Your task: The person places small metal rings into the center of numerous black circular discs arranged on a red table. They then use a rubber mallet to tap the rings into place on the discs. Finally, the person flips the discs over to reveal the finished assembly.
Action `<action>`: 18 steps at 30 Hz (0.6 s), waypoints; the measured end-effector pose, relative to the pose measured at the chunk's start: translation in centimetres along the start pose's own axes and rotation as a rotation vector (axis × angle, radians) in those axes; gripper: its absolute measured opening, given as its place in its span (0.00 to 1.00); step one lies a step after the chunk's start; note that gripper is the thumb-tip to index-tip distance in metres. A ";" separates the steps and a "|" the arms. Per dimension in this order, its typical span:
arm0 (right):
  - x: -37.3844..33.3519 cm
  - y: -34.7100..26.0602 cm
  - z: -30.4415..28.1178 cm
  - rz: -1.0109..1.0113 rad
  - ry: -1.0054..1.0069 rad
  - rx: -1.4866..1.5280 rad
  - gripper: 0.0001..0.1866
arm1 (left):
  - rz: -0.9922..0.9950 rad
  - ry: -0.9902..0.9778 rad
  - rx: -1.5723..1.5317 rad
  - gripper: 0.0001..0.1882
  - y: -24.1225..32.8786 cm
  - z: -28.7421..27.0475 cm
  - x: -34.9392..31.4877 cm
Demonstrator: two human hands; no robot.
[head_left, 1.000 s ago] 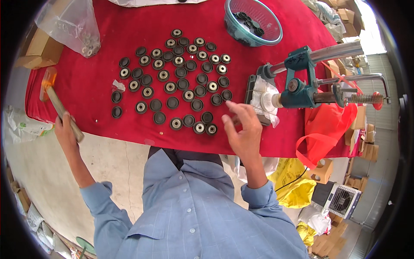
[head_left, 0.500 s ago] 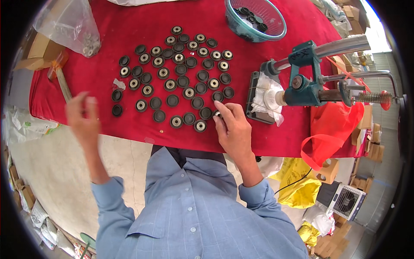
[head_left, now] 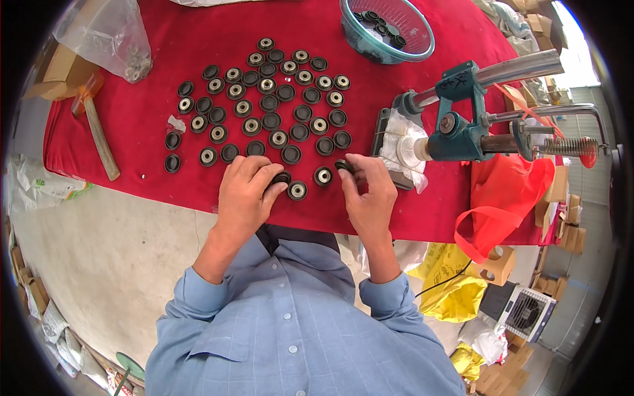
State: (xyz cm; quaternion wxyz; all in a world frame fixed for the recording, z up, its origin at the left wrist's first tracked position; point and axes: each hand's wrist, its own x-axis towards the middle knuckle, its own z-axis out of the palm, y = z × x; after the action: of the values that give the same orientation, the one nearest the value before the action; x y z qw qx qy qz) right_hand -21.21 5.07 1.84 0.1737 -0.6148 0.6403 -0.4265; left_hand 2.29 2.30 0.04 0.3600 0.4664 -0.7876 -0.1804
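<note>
My left hand is closed on a round black cap at the near edge of a spread of similar pieces. To its right, my right hand pinches another black cap, tilted between thumb and fingers. Between the hands lie two black caps with metal bearings in their centres, a nearer bearing cap and a farther bearing cap. Beyond them, several more caps are spread over the red cloth, some with a bearing showing and some plain black.
A green hand press with a plastic-wrapped base stands right of my right hand. Behind is a teal basket holding black pieces. A hammer and a clear bag of small parts lie left. A red bag hangs at the right.
My left hand has come in from the far left to the near middle and now grips a cap. My right hand has shifted slightly right and holds a tilted cap.
</note>
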 end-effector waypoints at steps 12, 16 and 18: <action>-2.2 1.0 1.9 -0.290 -0.040 -0.198 0.13 | -0.211 0.323 -0.178 0.17 -1.1 -3.7 -3.4; -2.7 1.0 1.8 -0.331 -0.051 -0.244 0.15 | -0.224 0.324 -0.200 0.16 -0.5 -3.8 -4.6; -3.9 1.4 2.0 -0.314 -0.063 -0.227 0.17 | -0.234 0.301 -0.224 0.16 -0.1 -3.4 -4.7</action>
State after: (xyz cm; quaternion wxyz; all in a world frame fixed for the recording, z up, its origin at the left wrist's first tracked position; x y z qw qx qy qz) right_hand -19.90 7.84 -1.58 0.0545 -0.7358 0.5747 -0.3541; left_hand 6.29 6.49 0.35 0.4996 0.5333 -0.6407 -0.2356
